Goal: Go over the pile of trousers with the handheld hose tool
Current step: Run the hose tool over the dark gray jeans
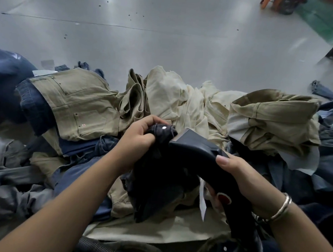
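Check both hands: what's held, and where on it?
Left hand grips dark trousers at the bunched waistband, near the metal button. Right hand holds the black hose tool by its handle, behind the nozzle head.

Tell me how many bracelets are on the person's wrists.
1. A silver bracelet sits on the right wrist, behind the right hand that holds the hose tool. The left wrist is bare.

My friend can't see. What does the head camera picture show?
A left hand grips dark trousers while the right hand holds a black hose tool against them, above a pile of khaki and blue trousers.
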{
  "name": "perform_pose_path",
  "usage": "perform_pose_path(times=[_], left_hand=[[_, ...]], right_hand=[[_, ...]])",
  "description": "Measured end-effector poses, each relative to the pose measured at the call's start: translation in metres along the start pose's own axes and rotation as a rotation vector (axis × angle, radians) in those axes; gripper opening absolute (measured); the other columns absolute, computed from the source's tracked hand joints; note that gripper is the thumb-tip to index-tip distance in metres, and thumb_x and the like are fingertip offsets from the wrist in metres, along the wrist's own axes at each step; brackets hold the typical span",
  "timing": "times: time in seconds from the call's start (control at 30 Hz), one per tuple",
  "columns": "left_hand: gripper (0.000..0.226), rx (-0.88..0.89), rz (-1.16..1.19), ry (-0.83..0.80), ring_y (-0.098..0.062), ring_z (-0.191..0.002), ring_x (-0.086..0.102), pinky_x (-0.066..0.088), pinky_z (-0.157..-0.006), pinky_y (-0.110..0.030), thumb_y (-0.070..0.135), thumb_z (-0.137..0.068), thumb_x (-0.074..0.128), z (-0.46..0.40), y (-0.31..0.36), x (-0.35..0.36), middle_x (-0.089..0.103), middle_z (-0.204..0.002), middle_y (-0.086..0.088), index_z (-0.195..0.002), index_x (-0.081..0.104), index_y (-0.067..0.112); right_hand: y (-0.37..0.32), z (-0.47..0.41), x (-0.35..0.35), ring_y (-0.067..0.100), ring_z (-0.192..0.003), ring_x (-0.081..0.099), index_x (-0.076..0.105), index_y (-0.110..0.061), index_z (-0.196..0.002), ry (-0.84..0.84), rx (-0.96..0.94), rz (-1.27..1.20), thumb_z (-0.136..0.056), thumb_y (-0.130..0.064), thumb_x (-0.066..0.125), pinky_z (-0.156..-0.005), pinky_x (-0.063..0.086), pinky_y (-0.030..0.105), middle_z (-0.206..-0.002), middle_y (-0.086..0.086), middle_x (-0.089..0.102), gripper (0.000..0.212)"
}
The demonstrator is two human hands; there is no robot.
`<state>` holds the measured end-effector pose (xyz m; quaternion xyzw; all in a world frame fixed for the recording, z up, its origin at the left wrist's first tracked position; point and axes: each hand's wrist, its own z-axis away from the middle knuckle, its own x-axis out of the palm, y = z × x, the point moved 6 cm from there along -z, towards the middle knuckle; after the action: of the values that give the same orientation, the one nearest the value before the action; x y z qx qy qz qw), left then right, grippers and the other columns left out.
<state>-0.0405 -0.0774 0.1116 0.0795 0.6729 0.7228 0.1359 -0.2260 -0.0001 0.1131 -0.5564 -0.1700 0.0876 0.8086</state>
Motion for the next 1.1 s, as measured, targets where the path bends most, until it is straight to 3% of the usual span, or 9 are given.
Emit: perform_pose_path(times=[0.13, 0.33, 0.4, 0.47, 0.57, 0.73, 0.87, 1.0, 1.1], left_hand=[[0.044, 0.183, -0.282, 0.042, 0.008, -0.054, 0.052, 0.036, -0.051, -0.005, -0.007, -0.068, 0.037, 0.003, 0.009, 0.0, 0.063, -0.069, 0.028, -0.087, 0.059, 0.026], [0.04, 0.332, -0.595, -0.078, 0.006, -0.078, 0.056, 0.04, -0.069, -0.009, -0.001, -0.066, 0.049, 0.019, 0.006, 0.019, 0.059, -0.084, 0.015, -0.1, 0.052, 0.022], [0.039, 0.217, -0.441, 0.044, 0.006, -0.078, 0.057, 0.04, -0.069, -0.006, 0.0, -0.068, 0.049, 0.012, 0.001, 0.006, 0.06, -0.085, 0.016, -0.096, 0.052, 0.027], [0.037, 0.029, -0.018, 0.226, -0.002, -0.073, 0.063, 0.048, -0.064, -0.012, -0.007, -0.076, 0.048, -0.001, -0.011, -0.017, 0.067, -0.081, 0.007, -0.096, 0.057, 0.023], [0.03, -0.071, 0.344, 0.403, -0.008, -0.077, 0.068, 0.055, -0.062, -0.02, -0.006, -0.087, 0.052, -0.024, -0.031, -0.047, 0.072, -0.088, 0.004, -0.108, 0.055, 0.016], [0.062, -0.249, 0.172, 0.408, -0.012, -0.12, 0.049, 0.046, -0.086, -0.021, 0.012, -0.093, 0.059, -0.044, -0.101, -0.063, 0.042, -0.144, -0.002, -0.146, 0.026, 0.014], [0.068, -0.54, -0.332, 0.192, -0.029, -0.128, 0.045, 0.041, -0.104, -0.038, 0.015, -0.088, 0.065, -0.023, -0.168, -0.039, 0.042, -0.143, -0.015, -0.144, 0.027, 0.007], [0.062, -0.729, -0.383, 0.184, -0.034, -0.116, 0.053, 0.048, -0.094, -0.04, 0.032, -0.088, 0.065, -0.008, -0.197, -0.009, 0.053, -0.132, -0.017, -0.137, 0.04, 0.003], [0.05, -0.924, -0.038, 0.244, -0.025, -0.076, 0.063, 0.047, -0.057, -0.027, 0.047, -0.092, 0.053, -0.006, -0.196, 0.016, 0.066, -0.092, -0.014, -0.11, 0.059, 0.001]], right_hand=[[-0.006, -0.005, 0.001, 0.026, -0.042, 0.056, 0.068, -0.02, -0.073, 0.011, -0.007, 0.01, -0.073, -0.054, 0.059, -0.04, 0.044, 0.024, -0.059, 0.016, 0.059, 0.034], [-0.017, -0.015, -0.002, 0.025, -0.042, 0.056, 0.065, -0.009, -0.082, 0.159, 0.009, 0.022, -0.073, -0.056, 0.063, -0.037, 0.043, 0.025, -0.06, 0.017, 0.06, 0.048], [-0.021, -0.019, -0.005, 0.022, -0.044, 0.055, 0.061, -0.013, -0.1, 0.254, -0.068, -0.025, -0.079, -0.054, 0.064, -0.038, 0.044, 0.025, -0.064, 0.014, 0.06, 0.047], [-0.026, -0.018, -0.009, 0.019, -0.047, 0.054, 0.059, -0.018, -0.11, 0.34, -0.154, -0.067, -0.076, -0.052, 0.065, -0.04, 0.045, 0.024, -0.068, 0.01, 0.06, 0.048], [-0.03, -0.013, -0.018, 0.017, -0.047, 0.055, 0.062, -0.023, -0.104, 0.441, -0.218, -0.086, -0.067, -0.051, 0.065, -0.041, 0.046, 0.024, -0.065, 0.008, 0.058, 0.047], [-0.016, -0.011, -0.03, 0.019, -0.049, 0.054, 0.064, -0.027, -0.099, 0.508, -0.183, -0.044, -0.067, -0.053, 0.065, -0.041, 0.046, 0.026, -0.065, 0.009, 0.059, 0.041], [0.01, -0.017, -0.042, 0.023, -0.046, 0.053, 0.063, -0.023, -0.102, 0.59, -0.061, -0.037, -0.079, -0.047, 0.066, -0.042, 0.046, 0.027, -0.061, 0.01, 0.059, 0.033], [0.036, -0.026, -0.047, 0.019, -0.043, 0.053, 0.06, -0.017, -0.104, 0.617, -0.002, -0.028, -0.09, -0.035, 0.06, -0.039, 0.046, 0.027, -0.052, 0.006, 0.058, 0.022], [0.043, -0.035, -0.043, 0.016, -0.042, 0.055, 0.059, -0.018, -0.103, 0.59, 0.012, -0.002, -0.09, -0.033, 0.061, -0.037, 0.046, 0.025, -0.051, 0.001, 0.058, 0.019]])
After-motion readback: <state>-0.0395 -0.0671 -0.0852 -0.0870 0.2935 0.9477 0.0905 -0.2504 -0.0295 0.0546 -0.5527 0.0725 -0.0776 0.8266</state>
